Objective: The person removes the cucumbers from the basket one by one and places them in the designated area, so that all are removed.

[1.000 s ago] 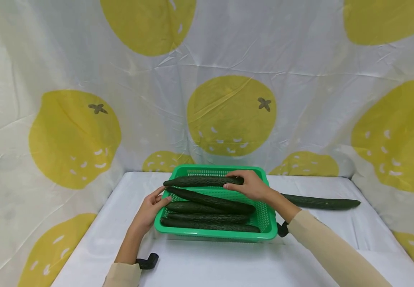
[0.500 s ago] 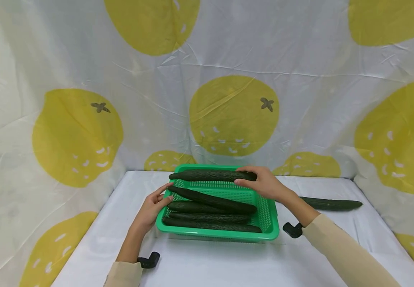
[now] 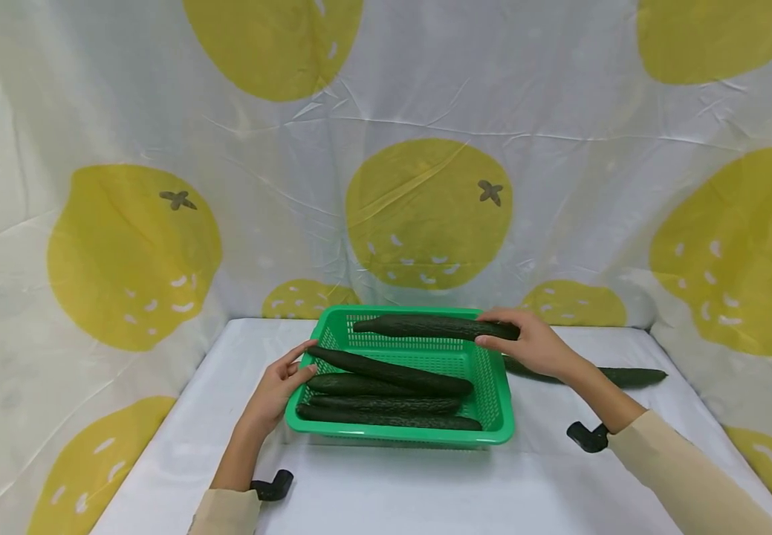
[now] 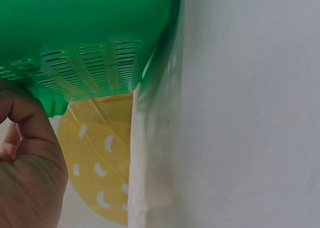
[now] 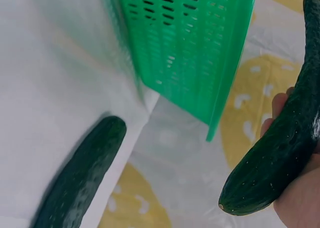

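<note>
In the head view my right hand (image 3: pixel 534 343) grips a dark green cucumber (image 3: pixel 426 327) by its right end, lifted over the back and right rim of the green plastic basket (image 3: pixel 399 435). The same held cucumber (image 5: pixel 280 163) slants across the right side of the right wrist view. My left hand (image 3: pixel 270 392) pinches the basket's left rim, with curled fingers at the rim in the left wrist view. Several cucumbers lie in the basket's front part, one of them a diagonal cucumber (image 3: pixel 395 371) on top of the others.
Another cucumber (image 3: pixel 629 377) lies on the white-covered table (image 3: pixel 399 498) right of the basket, partly hidden behind my right hand and forearm. A white curtain (image 3: pixel 279 200) with yellow lemon prints stands behind and at both sides of the table.
My right hand has moved right with its cucumber, whose left tip has gone from the basket's left rim to over its inside. The left hand keeps its hold on the rim.
</note>
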The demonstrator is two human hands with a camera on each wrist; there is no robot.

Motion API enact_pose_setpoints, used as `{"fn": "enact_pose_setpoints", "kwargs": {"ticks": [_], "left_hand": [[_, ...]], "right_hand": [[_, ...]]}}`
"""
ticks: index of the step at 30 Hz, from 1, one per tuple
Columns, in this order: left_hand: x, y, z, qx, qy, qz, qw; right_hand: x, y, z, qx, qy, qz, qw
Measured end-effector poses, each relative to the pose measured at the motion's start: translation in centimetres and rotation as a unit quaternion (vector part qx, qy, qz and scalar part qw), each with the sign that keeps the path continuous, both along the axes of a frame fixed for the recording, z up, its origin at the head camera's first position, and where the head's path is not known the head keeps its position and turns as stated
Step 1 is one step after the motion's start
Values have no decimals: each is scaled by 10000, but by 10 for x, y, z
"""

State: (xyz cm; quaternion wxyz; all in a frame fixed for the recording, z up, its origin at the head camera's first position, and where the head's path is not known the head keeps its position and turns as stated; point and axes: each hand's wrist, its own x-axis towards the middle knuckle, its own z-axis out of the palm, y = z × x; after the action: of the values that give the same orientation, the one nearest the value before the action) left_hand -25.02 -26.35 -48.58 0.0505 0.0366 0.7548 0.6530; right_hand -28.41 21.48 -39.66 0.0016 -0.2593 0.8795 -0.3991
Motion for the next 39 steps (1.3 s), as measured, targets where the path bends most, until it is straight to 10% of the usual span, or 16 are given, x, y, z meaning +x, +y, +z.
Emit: {"fn": "enact_pose_setpoints", "kwargs": {"ticks": [39], "left_hand": [[2, -1, 4, -7, 173, -205, 9996]], "right_hand": [[51, 168, -26, 815, 611, -1117, 9885]]}}
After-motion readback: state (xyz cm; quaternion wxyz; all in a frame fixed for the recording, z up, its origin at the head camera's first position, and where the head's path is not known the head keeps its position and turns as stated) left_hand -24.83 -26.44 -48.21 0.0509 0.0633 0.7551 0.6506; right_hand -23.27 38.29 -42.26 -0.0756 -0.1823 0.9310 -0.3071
